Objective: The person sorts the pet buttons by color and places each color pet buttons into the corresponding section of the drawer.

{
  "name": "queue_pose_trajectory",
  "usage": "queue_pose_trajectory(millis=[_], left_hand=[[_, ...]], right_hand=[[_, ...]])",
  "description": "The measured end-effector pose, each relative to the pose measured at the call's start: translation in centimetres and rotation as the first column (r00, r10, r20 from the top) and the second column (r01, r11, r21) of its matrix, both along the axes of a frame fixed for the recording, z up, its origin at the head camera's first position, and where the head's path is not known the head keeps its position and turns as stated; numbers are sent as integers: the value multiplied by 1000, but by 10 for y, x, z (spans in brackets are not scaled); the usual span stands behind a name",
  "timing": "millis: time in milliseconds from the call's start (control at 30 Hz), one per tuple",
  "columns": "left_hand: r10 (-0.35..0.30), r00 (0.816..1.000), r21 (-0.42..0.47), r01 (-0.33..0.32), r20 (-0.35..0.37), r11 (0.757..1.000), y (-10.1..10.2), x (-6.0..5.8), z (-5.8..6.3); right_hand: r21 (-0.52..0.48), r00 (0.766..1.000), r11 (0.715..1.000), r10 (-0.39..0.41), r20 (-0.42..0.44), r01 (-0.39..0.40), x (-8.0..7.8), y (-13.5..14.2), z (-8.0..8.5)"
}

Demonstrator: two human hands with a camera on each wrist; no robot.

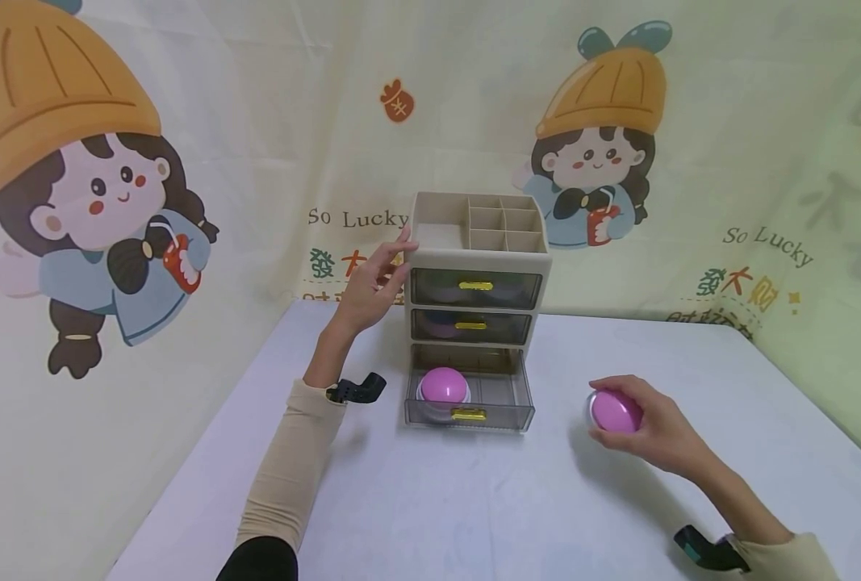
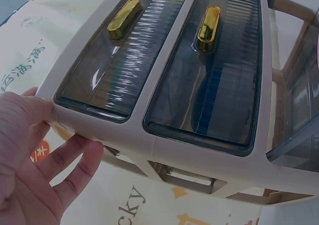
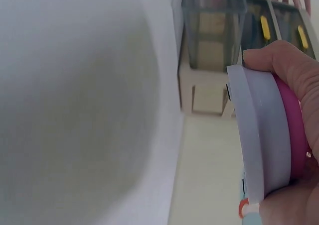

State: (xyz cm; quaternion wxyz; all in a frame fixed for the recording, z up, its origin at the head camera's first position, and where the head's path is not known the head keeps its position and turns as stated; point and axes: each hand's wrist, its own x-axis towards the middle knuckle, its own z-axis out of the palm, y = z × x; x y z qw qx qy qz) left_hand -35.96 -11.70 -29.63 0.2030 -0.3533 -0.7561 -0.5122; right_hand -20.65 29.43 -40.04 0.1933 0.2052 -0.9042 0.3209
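A small white drawer cabinet (image 1: 478, 260) with smoky clear drawers and gold handles stands on the table. My left hand (image 1: 374, 286) touches its upper left side, fingers fairly straight; in the left wrist view that hand (image 2: 55, 155) lies against the cabinet's side edge. The bottom drawer (image 1: 499, 417) is pulled out, and a round pink-domed push button (image 1: 445, 386) sits in its left part. To the right of the cabinet, my right hand (image 1: 655, 424) grips a second pink push button (image 1: 616, 411) above the table. The right wrist view shows this button's white base (image 3: 264, 130) turned sideways between thumb and fingers.
The upper drawer (image 1: 437, 288) and middle drawer (image 1: 430, 325) are closed; something dark bluish shows faintly inside the middle one. Open compartments (image 1: 440, 234) form the cabinet's top. A white cloth covers the table (image 1: 430, 500), and a printed cartoon curtain (image 1: 256, 121) hangs behind.
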Motion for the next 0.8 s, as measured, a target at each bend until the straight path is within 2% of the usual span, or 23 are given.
queue_pose_trajectory(millis=[467, 633, 800], left_hand=[[13, 1000, -11, -13, 5, 1000, 0, -2, 0], [-1, 1000, 2, 1, 9, 1000, 0, -1, 0], [-9, 1000, 10, 9, 4, 1000, 0, -2, -1]], right_hand=[[17, 992, 991, 130, 8, -130, 6, -28, -1], [26, 990, 990, 137, -24, -136, 0, -30, 0], [19, 994, 994, 108, -32, -107, -11, -28, 3]])
